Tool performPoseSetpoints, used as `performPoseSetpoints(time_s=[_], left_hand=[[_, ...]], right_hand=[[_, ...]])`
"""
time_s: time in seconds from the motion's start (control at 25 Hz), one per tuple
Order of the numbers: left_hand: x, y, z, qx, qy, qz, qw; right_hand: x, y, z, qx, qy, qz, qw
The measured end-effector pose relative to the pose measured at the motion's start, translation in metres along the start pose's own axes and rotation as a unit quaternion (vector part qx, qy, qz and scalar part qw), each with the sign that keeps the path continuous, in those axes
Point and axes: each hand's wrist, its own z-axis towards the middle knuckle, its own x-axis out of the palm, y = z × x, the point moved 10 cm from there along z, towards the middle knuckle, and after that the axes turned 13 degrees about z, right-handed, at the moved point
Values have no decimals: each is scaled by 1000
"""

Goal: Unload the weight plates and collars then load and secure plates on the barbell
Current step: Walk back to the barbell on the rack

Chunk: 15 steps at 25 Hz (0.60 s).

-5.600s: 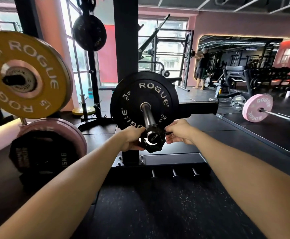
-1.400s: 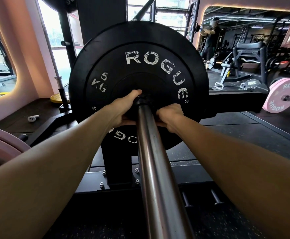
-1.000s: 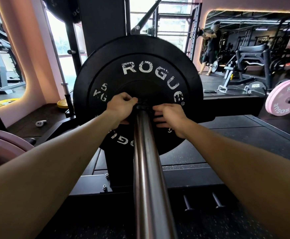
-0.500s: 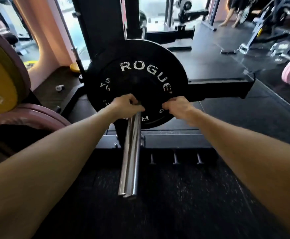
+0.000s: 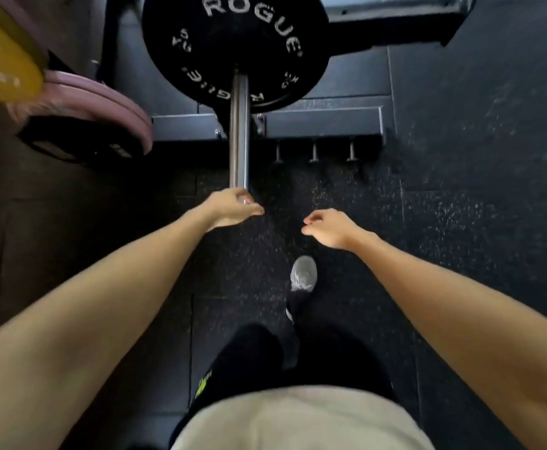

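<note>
A black Rogue bumper plate [image 5: 233,43] sits on the steel barbell sleeve [image 5: 239,138], which points toward me. I see no collar on the bare sleeve. My left hand [image 5: 231,207] hangs at the sleeve's near tip with its fingers loosely curled and nothing held in them. My right hand [image 5: 327,227] hovers over the floor to the right of the sleeve, also loosely curled and holding nothing. Both hands are well away from the plate.
A yellow plate [image 5: 2,60], pink plates [image 5: 103,105] and a black plate [image 5: 80,147] are stored at the left. The rack base [image 5: 324,125] with three short pegs [image 5: 314,154] lies under the sleeve. My grey shoe [image 5: 303,274] stands on the rubber floor.
Both hands have left the plate's hub and pulled back past the sleeve's end. The view has tilted down toward the floor and my legs.
</note>
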Motion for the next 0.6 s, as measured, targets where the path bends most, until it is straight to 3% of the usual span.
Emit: performPoseSetpoints(time_s=[0.24, 0.6], left_hand=[[99, 20, -75, 7, 120, 54, 991], [125, 5, -109, 78, 150, 109, 979]], right_hand=[[58, -90, -76, 86, 4, -19, 996], [59, -139, -147, 126, -116, 100, 980]])
